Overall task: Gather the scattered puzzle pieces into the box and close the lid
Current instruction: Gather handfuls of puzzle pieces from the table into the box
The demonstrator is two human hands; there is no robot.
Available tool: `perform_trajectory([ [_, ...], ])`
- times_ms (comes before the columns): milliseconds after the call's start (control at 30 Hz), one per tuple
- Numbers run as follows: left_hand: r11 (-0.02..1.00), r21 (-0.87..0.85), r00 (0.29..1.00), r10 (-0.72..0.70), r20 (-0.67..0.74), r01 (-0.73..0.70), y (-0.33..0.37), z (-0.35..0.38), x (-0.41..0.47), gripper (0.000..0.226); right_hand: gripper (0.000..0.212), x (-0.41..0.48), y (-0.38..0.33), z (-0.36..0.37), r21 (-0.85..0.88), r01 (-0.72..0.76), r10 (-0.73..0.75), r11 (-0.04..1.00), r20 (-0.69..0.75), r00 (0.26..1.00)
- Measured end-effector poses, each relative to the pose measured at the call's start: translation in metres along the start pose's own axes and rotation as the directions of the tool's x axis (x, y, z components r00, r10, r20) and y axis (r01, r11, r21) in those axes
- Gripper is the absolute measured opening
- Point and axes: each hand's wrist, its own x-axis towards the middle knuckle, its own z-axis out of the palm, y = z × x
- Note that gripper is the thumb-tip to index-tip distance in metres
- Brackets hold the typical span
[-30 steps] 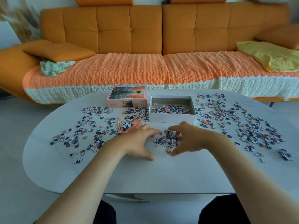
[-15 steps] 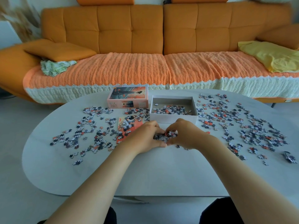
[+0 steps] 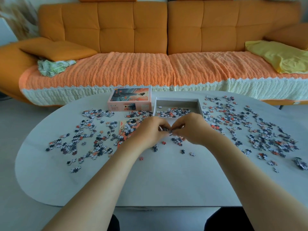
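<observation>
My left hand and my right hand are cupped together just above the table, and between them they hold a bunch of puzzle pieces. Some loose pieces lie on the table right under my hands. Directly behind my hands stands the open white box, with a heap of pieces inside. Its lid, printed with an orange picture, lies to the left of the box. More pieces are scattered on the left and on the right of the table.
A pink-orange sheet lies under pieces left of my hands. The pale oval table is bare along its near edge. Behind it stands an orange sofa with a knitted cover, cushions and a yellow cloth.
My hands swept the central pile together, closed around it and lifted off the table toward the box. A few pieces stayed behind on the table.
</observation>
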Motion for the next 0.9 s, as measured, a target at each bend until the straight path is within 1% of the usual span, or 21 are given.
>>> perform_trajectory([
  [100, 0.993, -0.117, 0.993, -0.007, -0.116, -0.007, 0.007, -0.008, 0.020, 0.014, 0.009, 0.011, 0.000, -0.013, 0.074, 0.051, -0.037, 0.996, -0.185, 0.982],
  [167, 0.991, -0.125, 0.980, 0.016, -0.198, -0.041, 0.012, -0.013, 0.034, 0.018, 0.010, 0.021, 0.001, -0.017, 0.097, 0.075, -0.041, 0.992, -0.313, 0.949],
  [233, 0.994, -0.088, 0.965, 0.038, -0.260, -0.063, 0.013, -0.012, 0.047, 0.023, 0.014, 0.032, 0.004, -0.018, 0.038, 0.093, -0.070, 0.995, -0.396, 0.916],
  [300, 0.999, -0.035, 0.959, 0.030, -0.281, -0.042, 0.009, -0.007, 0.058, 0.029, 0.019, 0.041, 0.008, -0.014, -0.044, 0.114, -0.122, 0.993, -0.393, 0.912],
  [400, 0.998, 0.047, 0.973, 0.044, -0.227, -0.035, -0.002, 0.004, 0.068, 0.033, 0.026, 0.049, 0.021, -0.005, -0.129, 0.114, -0.145, 0.985, -0.266, 0.953],
  [433, 0.993, 0.106, 0.978, 0.068, -0.199, -0.047, -0.005, 0.006, 0.070, 0.034, 0.027, 0.051, 0.024, -0.002, -0.157, 0.102, -0.137, 0.982, -0.235, 0.962],
  [500, 0.950, 0.310, 0.984, 0.098, -0.148, -0.048, -0.010, 0.010, 0.072, 0.037, 0.028, 0.053, 0.027, -0.001, -0.179, 0.094, -0.134, 0.979, -0.228, 0.964],
  [533, 0.916, 0.399, 0.989, 0.090, -0.121, -0.035, -0.011, 0.012, 0.071, 0.041, 0.029, 0.054, 0.028, -0.001, -0.172, 0.102, -0.143, 0.980, -0.242, 0.960],
  [600, 0.874, 0.486, 0.997, 0.046, -0.064, -0.009, -0.012, 0.013, 0.070, 0.046, 0.030, 0.055, 0.028, -0.001, -0.179, 0.104, -0.149, 0.978, -0.261, 0.954],
  [667, 0.871, 0.492, 0.999, 0.017, -0.035, 0.002, -0.014, 0.013, 0.069, 0.048, 0.032, 0.053, 0.028, 0.000, -0.215, 0.096, -0.145, 0.972, -0.222, 0.964],
  [733, 0.892, 0.452, 1.000, 0.004, -0.028, 0.009, -0.015, 0.010, 0.066, 0.048, 0.030, 0.047, 0.028, 0.002, -0.238, 0.116, -0.162, 0.964, -0.186, 0.969],
  [767, 0.904, 0.427, 0.999, 0.014, -0.033, 0.001, -0.015, 0.008, 0.064, 0.048, 0.028, 0.044, 0.028, 0.003, -0.235, 0.135, -0.182, 0.963, -0.192, 0.964],
  [833, 0.924, 0.381, 0.995, 0.075, -0.065, -0.045, -0.016, 0.005, 0.058, 0.047, 0.024, 0.038, 0.027, 0.003, -0.223, 0.188, -0.245, 0.957, -0.264, 0.933],
  [900, 0.931, 0.347, 0.976, 0.166, -0.138, -0.109, -0.018, 0.002, 0.047, 0.042, 0.025, 0.030, 0.022, 0.001, -0.210, 0.245, -0.304, 0.946, -0.320, 0.897],
])
